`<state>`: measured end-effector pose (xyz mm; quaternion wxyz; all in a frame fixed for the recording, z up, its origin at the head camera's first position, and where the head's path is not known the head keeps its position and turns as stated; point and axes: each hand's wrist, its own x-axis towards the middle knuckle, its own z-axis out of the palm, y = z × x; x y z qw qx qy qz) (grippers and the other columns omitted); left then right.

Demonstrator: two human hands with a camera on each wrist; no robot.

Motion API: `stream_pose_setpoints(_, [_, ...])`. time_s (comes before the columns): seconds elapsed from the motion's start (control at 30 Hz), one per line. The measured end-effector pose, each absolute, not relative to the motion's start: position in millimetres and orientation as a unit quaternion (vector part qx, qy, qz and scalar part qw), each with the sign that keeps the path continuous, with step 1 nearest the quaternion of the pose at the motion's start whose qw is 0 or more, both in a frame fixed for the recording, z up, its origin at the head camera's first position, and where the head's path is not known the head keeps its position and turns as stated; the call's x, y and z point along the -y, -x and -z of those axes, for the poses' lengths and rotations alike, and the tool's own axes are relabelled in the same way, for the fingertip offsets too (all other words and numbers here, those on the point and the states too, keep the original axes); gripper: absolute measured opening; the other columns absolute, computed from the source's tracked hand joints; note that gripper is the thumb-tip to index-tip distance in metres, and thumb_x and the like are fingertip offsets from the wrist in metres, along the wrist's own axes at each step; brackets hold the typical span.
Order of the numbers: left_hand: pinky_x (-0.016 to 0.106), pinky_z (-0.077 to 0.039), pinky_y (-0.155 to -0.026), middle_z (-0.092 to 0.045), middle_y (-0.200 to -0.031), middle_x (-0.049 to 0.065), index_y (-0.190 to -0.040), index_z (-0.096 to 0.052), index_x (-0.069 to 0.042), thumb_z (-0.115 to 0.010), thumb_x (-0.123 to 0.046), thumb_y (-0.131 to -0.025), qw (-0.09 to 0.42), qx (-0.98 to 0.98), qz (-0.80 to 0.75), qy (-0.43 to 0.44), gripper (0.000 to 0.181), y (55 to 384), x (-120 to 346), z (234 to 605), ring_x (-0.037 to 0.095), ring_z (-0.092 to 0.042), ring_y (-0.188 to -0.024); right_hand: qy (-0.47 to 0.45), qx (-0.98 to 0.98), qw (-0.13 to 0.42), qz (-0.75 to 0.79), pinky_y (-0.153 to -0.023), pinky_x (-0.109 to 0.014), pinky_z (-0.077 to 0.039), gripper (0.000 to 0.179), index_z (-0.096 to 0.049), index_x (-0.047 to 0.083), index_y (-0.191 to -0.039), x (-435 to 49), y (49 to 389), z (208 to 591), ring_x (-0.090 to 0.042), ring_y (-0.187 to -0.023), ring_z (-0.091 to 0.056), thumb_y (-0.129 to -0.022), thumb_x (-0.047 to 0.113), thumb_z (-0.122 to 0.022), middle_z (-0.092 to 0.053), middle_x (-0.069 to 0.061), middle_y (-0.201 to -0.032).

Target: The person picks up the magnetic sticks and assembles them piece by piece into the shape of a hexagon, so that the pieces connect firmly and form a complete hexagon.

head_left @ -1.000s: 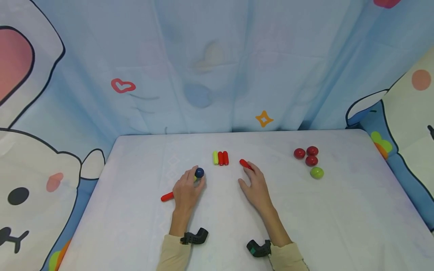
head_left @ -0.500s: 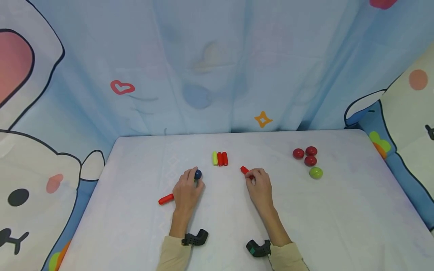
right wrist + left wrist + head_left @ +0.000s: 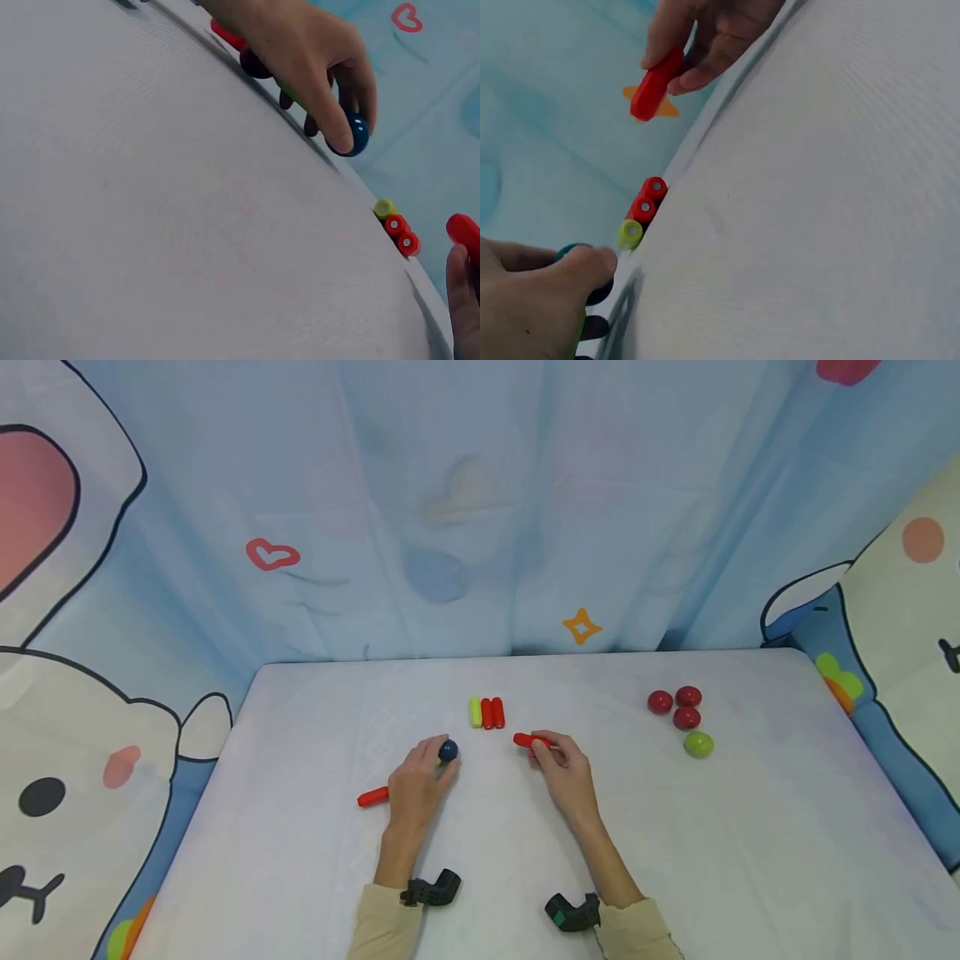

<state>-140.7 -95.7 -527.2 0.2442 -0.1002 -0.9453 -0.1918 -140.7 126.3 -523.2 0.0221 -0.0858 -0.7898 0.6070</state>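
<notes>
In the head view my left hand (image 3: 416,789) pinches a dark blue ball (image 3: 448,751) between thumb and fingers. Part of a green rod (image 3: 282,88) shows under that hand in the right wrist view, with a dark ball (image 3: 255,64) and a red rod (image 3: 372,797) behind it; the hand covers how they join. My right hand (image 3: 567,777) holds another red rod (image 3: 525,740) between thumb and fingertips, its free end pointing left, apart from the blue ball. In the left wrist view this red rod (image 3: 651,94) is clear of the tabletop.
Side by side toward the back lie a yellow-green rod (image 3: 476,712) and two red rods (image 3: 492,714), with metallic discs at their ends. Three red balls (image 3: 687,718) and a green ball (image 3: 699,744) sit at the right on the white tablecloth (image 3: 480,843). A blue curtain (image 3: 480,527) hangs behind.
My right hand has taken a firmer hold of the red rod, lifted it and turned its free end to point left. My left hand has shifted slightly right with the blue ball.
</notes>
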Motion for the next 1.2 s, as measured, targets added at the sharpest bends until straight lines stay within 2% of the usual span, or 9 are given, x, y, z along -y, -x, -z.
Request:
stream_pose_setpoints(0.13, [0.023, -0.058, -0.077, -0.072, -0.112, 0.002, -0.126, -0.064, -0.018, -0.075, -0.031, -0.085, 0.238, 0.937, 0.194, 0.164, 0.044, 140.5, 93.0, 528.5, 0.015, -0.071, -0.099, 0.075, 0.723, -0.052, -0.685, -0.091, -0.020, -0.053, 0.034, -0.059, 0.013, -0.127, -119.4, 138.2, 519.6, -0.016, -0.104, -0.068, -0.096, 0.026, -0.061, -0.063, -0.011, -0.125])
stream_pose_setpoints(0.23, [0.023, -0.058, -0.077, -0.072, -0.111, 0.002, -0.128, -0.063, -0.020, -0.077, -0.029, -0.083, 0.242, 0.931, 0.201, 0.186, 0.048, 140.5, 92.3, 529.2, 0.014, -0.071, -0.098, 0.066, 0.705, -0.077, -0.702, -0.092, -0.021, -0.052, 0.034, -0.060, 0.011, -0.127, -115.4, 137.7, 519.4, -0.015, -0.105, -0.069, -0.095, 0.023, -0.063, -0.062, -0.013, -0.127])
stream_pose_setpoints(0.5, [0.025, -0.057, -0.084, -0.072, -0.115, 0.004, -0.132, -0.060, -0.015, -0.075, -0.028, -0.083, 0.236, 0.924, 0.213, 0.211, 0.052, 140.5, 93.6, 528.0, 0.015, -0.070, -0.103, 0.045, 0.729, -0.088, -0.677, -0.092, -0.020, -0.052, 0.033, -0.063, 0.016, -0.124, -113.2, 136.6, 521.2, -0.018, -0.105, -0.069, -0.093, 0.028, -0.065, -0.065, -0.010, -0.124])
stream_pose_setpoints(0.77, [0.025, -0.057, -0.082, -0.074, -0.110, 0.005, -0.131, -0.060, -0.011, -0.073, -0.027, -0.085, 0.231, 0.925, 0.214, 0.213, 0.051, 140.3, 93.9, 526.8, 0.016, -0.072, -0.098, 0.035, 0.739, -0.092, -0.666, -0.091, -0.020, -0.053, 0.033, -0.062, 0.013, -0.126, -111.1, 135.3, 521.8, -0.021, -0.106, -0.069, -0.094, 0.022, -0.063, -0.063, -0.013, -0.126])
stream_pose_setpoints(0.93, [0.023, -0.057, -0.079, -0.075, -0.101, 0.004, -0.130, -0.060, -0.010, -0.072, -0.029, -0.085, 0.228, 0.927, 0.204, 0.218, 0.051, 139.3, 93.7, 526.2, 0.015, -0.073, -0.090, 0.046, 0.744, -0.096, -0.659, -0.090, -0.020, -0.053, 0.033, -0.062, 0.014, -0.125, -110.4, 135.6, 520.9, -0.021, -0.107, -0.068, -0.094, 0.023, -0.064, -0.063, -0.011, -0.127])
stream_pose_setpoints(1.2, [0.021, -0.057, -0.080, -0.074, -0.105, 0.001, -0.131, -0.060, -0.015, -0.072, -0.031, -0.084, 0.222, 0.928, 0.191, 0.228, 0.051, 138.5, 93.9, 526.9, 0.013, -0.072, -0.091, 0.038, 0.761, -0.088, -0.641, -0.088, -0.021, -0.055, 0.032, -0.062, 0.014, -0.123, -109.8, 133.5, 520.0, -0.022, -0.104, -0.069, -0.093, 0.024, -0.065, -0.065, -0.010, -0.124])
